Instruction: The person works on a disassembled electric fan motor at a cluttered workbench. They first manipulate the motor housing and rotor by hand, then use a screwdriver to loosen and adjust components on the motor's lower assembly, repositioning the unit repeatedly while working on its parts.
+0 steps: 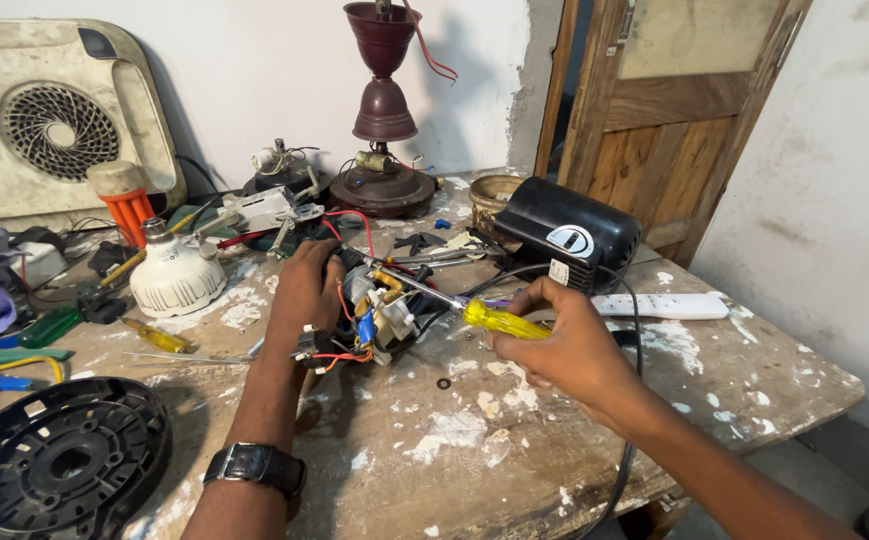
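- Left hand (305, 290) clamped around the wired assembly (370, 315), a small electrical unit with red, blue and white leads, sitting mid-table.
- Right hand (570, 350) closed on the yellow-handled screwdriver (500, 320); shaft runs far-left, tip at the top of the assembly.
- Wristwatch (255, 466) on the left wrist.
- Table (715, 390): bare wood, white paint splatter.
- Black motor housing (565, 235) just far of the right hand; white remote (660, 305) lies right of it.
- White bulb-shaped lamp (173, 275) left of the left hand; a second yellow screwdriver (155, 335) near it.
- Black round fan grille (60, 465) at the near-left corner.
- Dark red lamp stand (383, 110) far centre; white box fan (55, 115) leans on the far-left wall.
- Small black washer (443, 383) loose on the table, between the hands.
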`<action>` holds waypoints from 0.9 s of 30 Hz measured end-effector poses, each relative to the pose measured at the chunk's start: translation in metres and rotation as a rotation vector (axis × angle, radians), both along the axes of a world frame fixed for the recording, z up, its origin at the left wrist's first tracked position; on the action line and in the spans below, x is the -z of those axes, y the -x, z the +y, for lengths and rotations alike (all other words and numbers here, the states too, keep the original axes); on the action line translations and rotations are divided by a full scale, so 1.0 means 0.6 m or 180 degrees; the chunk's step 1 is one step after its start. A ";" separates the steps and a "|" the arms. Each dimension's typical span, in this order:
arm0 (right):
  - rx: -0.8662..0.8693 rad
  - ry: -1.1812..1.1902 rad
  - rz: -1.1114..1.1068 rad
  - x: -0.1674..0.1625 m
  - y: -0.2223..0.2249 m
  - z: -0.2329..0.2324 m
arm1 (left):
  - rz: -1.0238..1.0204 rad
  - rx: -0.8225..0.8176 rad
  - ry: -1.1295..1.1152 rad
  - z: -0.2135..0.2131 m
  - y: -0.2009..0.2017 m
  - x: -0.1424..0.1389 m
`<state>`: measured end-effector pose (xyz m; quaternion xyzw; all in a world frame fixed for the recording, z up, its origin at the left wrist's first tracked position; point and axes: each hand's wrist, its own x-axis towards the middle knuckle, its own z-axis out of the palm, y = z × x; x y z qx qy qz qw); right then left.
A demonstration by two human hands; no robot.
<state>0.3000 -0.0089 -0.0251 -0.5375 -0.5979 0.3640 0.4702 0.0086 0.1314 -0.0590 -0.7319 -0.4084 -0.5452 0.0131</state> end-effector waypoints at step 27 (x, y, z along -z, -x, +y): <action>0.0216 -0.0803 -0.1856 0.025 0.015 0.009 | -0.0021 -0.0093 0.0226 -0.019 -0.005 -0.016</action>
